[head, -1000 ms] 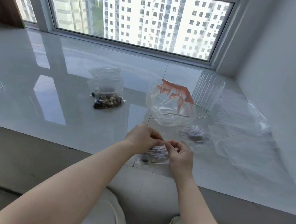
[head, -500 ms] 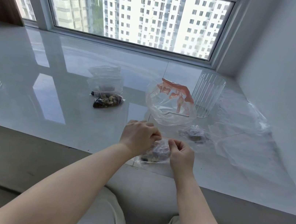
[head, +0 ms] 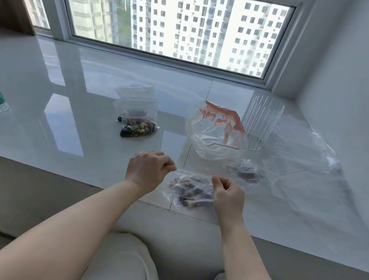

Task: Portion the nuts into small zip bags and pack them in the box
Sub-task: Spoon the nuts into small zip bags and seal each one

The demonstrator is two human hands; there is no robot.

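Head view: hands have spread apart along the zip bag.

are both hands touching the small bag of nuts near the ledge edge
Touching. The head view shows the left hand and right hand each pinching a top corner of the small zip bag.
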